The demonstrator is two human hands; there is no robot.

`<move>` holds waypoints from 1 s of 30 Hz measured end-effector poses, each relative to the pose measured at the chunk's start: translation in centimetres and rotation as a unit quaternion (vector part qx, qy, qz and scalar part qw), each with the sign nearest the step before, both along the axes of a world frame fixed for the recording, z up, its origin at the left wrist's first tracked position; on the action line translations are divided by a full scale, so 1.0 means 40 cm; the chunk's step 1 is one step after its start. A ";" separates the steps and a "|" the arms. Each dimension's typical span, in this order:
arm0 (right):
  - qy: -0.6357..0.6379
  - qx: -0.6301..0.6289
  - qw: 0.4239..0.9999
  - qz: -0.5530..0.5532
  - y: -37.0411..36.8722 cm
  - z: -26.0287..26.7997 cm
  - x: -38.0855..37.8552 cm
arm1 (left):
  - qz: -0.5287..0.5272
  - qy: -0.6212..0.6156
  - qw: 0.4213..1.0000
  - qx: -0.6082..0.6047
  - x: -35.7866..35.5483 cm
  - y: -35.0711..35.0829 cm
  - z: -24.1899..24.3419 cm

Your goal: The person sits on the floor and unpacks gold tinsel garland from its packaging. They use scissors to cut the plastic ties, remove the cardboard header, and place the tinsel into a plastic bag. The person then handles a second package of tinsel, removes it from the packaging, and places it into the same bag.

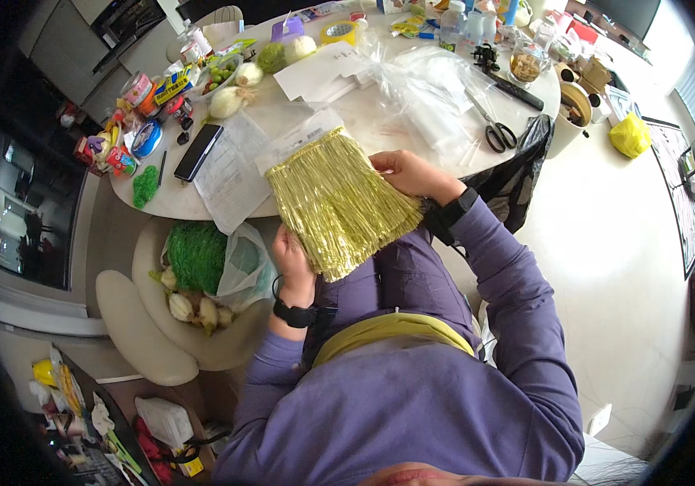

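Observation:
A gold tinsel fringe (344, 203) spreads over the table's front edge and above my lap, its top band near a clear plastic sleeve (299, 136) with a printed label. My left hand (294, 258) grips the fringe's lower left side. At its upper right side, my right hand (411, 173) pinches it between thumb and fingers. Beneath the fringe's left side lies a sheet of lined paper (235, 182) with writing. Clear plastic bags (432, 91) lie beyond my right hand, and black-handled scissors (498, 135) rest to their right.
A black phone (198, 153), green mesh (146, 186), onion-like bulbs (226, 103) and yellow tape (339, 33) lie on the round table (256, 127). A black plastic bag (520, 173) hangs off its right edge. Left of me, a chair (147, 328) holds green netting (198, 255) and more bulbs.

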State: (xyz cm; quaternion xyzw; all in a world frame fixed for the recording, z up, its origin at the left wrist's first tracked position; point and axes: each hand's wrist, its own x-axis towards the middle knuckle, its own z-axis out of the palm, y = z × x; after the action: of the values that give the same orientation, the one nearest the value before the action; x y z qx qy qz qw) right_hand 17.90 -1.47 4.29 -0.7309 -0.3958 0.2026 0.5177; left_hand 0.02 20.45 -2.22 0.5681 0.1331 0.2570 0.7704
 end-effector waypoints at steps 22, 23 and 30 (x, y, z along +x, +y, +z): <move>0.224 0.302 0.903 -0.210 0.077 0.299 0.093 | -0.201 0.105 0.973 0.047 0.320 0.232 0.469; 0.237 0.338 0.890 -0.196 0.074 0.271 0.096 | -0.213 0.101 0.972 0.018 0.314 0.226 0.471; -0.040 0.433 0.860 -0.269 0.055 0.114 0.042 | -0.224 0.062 0.972 -0.024 0.344 0.231 0.450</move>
State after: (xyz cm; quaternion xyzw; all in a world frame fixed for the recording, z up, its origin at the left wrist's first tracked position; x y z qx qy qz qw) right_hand 19.57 0.72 8.86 -0.5189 -0.2524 -0.1654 0.7998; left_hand 13.80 29.68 15.79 0.5796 0.0566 0.0388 0.8120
